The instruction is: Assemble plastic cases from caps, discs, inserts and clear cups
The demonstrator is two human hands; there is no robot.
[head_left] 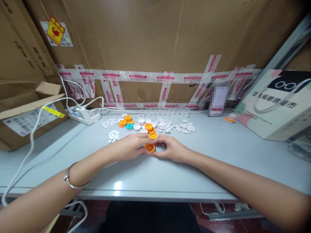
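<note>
An orange round plastic cup-like part (pixel 150 148) is held just above or on the table, its hollow side facing up. My left hand (pixel 134 146) grips it from the left, fingers closed on its rim. From the other side my right hand (pixel 170 148) pinches the same part between thumb and fingers. Right behind it lies another orange round part (pixel 153 136), close to my fingertips. More orange parts (pixel 149 127), several white round parts (pixel 140 121) and a teal one (pixel 129 126) are grouped beyond my hands.
Small white discs (pixel 113 136) lie at left; white openwork pieces (pixel 187 127) are heaped at right. Clear cups (pixel 165 112) line the back. A power strip (pixel 84 115), cardboard box (pixel 29 113), paper bag (pixel 272 106) and a lone orange-and-white part (pixel 229 119) stand around the table (pixel 155 181).
</note>
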